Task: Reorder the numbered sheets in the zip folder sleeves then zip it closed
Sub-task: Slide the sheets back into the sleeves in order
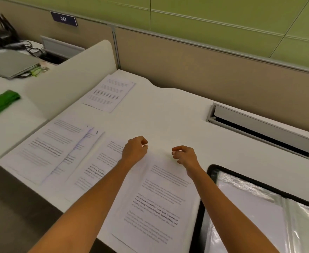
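Both hands over the top edge of centre sheet (pixel 159 207), left hand (pixel 134 150) and right hand (pixel 184 155) apart, fingers curled, can't tell if they pinch the paper. Second sheet (pixel 99 167) just left of it under the left forearm, overlapped stack (pixel 46 148) further left, one far sheet (pixel 110 92) up the white desk (pixel 177 115). Zip folder (pixel 199 225) lies open at right, clear sleeves showing, touching the centre sheet's edge

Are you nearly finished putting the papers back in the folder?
Not nearly. Done: the white printed sheets are out, spread in piles on the white desk. In hand: the left hand and right hand, fingers curled, sit at the top edge of the nearest sheet; whether they grip it is unclear. Left: filling the clear sleeves of the black-edged zip folder, which lies open, then zipping it.
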Motion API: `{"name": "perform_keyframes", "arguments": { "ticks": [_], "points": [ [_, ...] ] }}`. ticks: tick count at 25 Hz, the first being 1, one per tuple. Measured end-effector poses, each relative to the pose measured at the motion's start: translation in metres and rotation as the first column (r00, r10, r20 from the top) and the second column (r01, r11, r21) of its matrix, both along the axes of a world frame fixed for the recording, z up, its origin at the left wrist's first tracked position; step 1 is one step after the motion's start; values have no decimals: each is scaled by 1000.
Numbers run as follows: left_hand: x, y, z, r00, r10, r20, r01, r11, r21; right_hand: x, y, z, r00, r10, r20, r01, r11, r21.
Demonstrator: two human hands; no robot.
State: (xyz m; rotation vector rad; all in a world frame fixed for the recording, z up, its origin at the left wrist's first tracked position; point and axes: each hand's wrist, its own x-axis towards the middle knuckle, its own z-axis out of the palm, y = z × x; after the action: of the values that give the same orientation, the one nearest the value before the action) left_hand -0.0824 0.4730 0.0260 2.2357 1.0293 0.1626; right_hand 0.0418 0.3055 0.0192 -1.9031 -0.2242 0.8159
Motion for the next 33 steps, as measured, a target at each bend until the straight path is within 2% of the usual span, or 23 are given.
{"name": "perform_keyframes", "arguments": {
  "ticks": [5, 9, 18, 23, 25, 28, 33],
  "points": [
    [-28, 51, 2, 998, 70, -7, -69, 995, 78, -21, 44, -2, 994, 15, -105, -17, 1000, -17],
    [-35, 109, -1, 996, 82, -33, -79, 992, 103, -24, 90, -6, 992, -7, -125, 6, 1000, -11],
    [-33, 283, -26, 993, 23, -112, -5, 987, 162, -30, 259, -28, 965, -226, -134, 227, 974, -7],
    [-17, 361, -41, 960, -97, -263, 153, 968, 200, -27, 349, -37, 962, -265, -58, 262, 963, -60],
    [-9, 374, -45, 938, -154, -312, 229, 948, 221, -21, 379, -36, 970, -239, 45, 243, 958, -150],
    [-4, 380, -52, 925, -180, -336, 278, 922, 271, -13, 413, -31, 974, -149, 173, 195, 938, -287],
    [0, 377, -57, 921, -215, -325, 328, 878, 349, -7, 443, -31, 971, -98, 216, 169, 926, -338]
  ]
}}
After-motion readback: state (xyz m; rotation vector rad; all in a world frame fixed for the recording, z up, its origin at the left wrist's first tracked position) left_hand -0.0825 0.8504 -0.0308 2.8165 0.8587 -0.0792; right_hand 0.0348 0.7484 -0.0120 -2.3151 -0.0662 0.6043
